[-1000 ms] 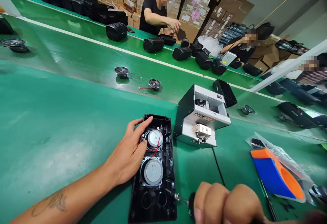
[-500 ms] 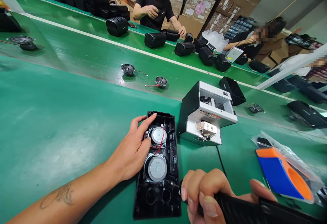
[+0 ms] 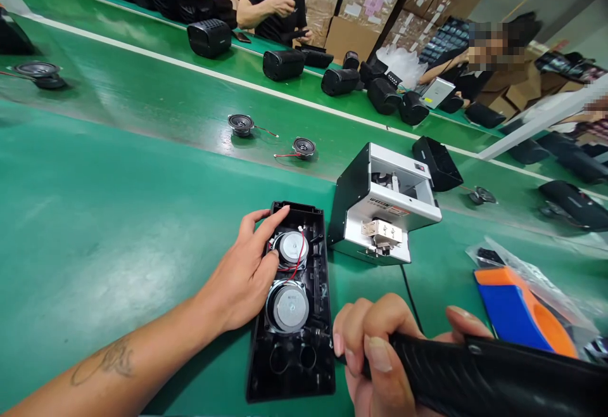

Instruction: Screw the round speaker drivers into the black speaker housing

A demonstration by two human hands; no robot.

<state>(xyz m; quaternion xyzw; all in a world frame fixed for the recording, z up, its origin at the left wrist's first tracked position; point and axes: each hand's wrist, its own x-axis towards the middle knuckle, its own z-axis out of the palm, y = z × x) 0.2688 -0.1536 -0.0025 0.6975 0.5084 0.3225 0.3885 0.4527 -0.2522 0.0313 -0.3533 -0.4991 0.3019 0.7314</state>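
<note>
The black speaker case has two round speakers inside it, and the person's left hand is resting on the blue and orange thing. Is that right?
Not quite. The head view shows the left hand resting on the black speaker case, fingers by the upper of its two round speakers. The blue and orange thing lies untouched off to the right.

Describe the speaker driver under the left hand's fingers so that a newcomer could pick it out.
On the green bench lies an open black housing. Two round drivers sit inside; it is the farther one, crossed by a red wire and touched by the left hand.

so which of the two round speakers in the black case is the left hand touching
The far speaker, the one with the red wire; the left hand rests against it, not the near speaker.
</note>
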